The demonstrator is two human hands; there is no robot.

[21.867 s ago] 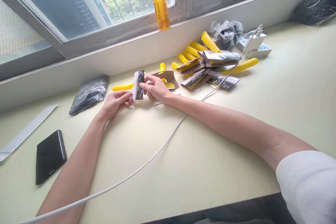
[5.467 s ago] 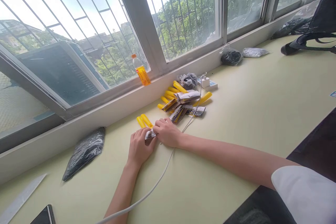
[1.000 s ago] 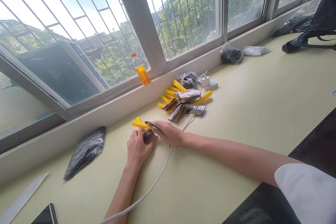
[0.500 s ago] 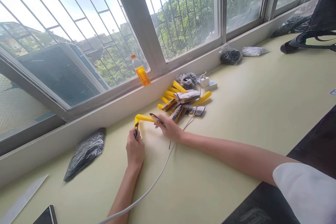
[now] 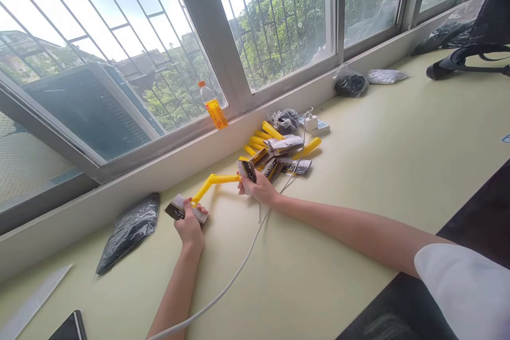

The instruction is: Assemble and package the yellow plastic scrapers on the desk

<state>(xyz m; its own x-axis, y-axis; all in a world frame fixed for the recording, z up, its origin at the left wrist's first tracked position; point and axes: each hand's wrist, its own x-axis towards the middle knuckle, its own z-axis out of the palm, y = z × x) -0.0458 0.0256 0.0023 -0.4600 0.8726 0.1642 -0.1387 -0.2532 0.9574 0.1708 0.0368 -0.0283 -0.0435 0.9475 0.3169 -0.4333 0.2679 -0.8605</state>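
Observation:
My left hand (image 5: 188,227) is closed on a yellow-handled item (image 5: 203,190) whose end is wrapped in a black-and-white card sleeve (image 5: 175,209). My right hand (image 5: 257,189) grips a second yellow-handled item (image 5: 226,178), also with a dark printed card sleeve (image 5: 247,171). Between my hands the two yellow handles meet at an angle; whether they are joined cannot be made out. What the sleeves cover is hidden. Just beyond my right hand lies a pile of similar yellow-handled items (image 5: 273,130) with card sleeves. A thin metal rod (image 5: 258,213) shows below that hand.
A white cable (image 5: 239,271) crosses the table from a white charger (image 5: 311,122) and passes over my left forearm. A black plastic-wrapped packet (image 5: 131,234) lies left, a phone (image 5: 69,326) near the front. An orange-labelled bottle (image 5: 215,112) stands on the window ledge.
My left hand has moved left and turned, so its card sleeve now shows its broad face. The right hand's sleeve has tilted upright. The angle between the yellow handles has widened.

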